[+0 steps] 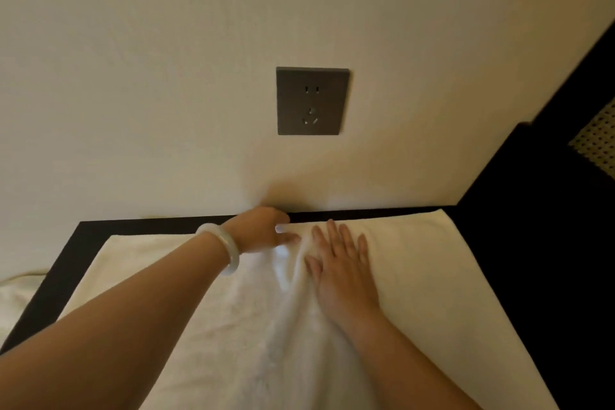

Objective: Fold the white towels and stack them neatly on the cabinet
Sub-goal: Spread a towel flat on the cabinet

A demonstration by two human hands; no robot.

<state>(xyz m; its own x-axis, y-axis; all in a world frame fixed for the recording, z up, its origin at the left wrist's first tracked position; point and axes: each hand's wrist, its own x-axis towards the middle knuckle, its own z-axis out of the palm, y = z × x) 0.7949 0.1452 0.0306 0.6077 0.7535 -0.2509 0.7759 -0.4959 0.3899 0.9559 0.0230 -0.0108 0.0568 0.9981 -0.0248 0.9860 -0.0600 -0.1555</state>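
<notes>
A white towel (432,276) lies spread over the dark cabinet top (66,270), reaching its far edge by the wall. A raised crease runs down the towel's middle between my hands. My left hand (266,230), with a pale bangle on the wrist, reaches to the far edge and pinches the towel's edge there with its fingers curled. My right hand (342,263) lies flat on the towel with its fingers straight and spread, pressing just right of the crease.
The cream wall stands directly behind the cabinet, with a grey power socket (311,100) above my hands. Dark furniture with a woven cane panel (595,140) rises at the right. More white cloth (13,299) shows low at the left, beyond the cabinet's edge.
</notes>
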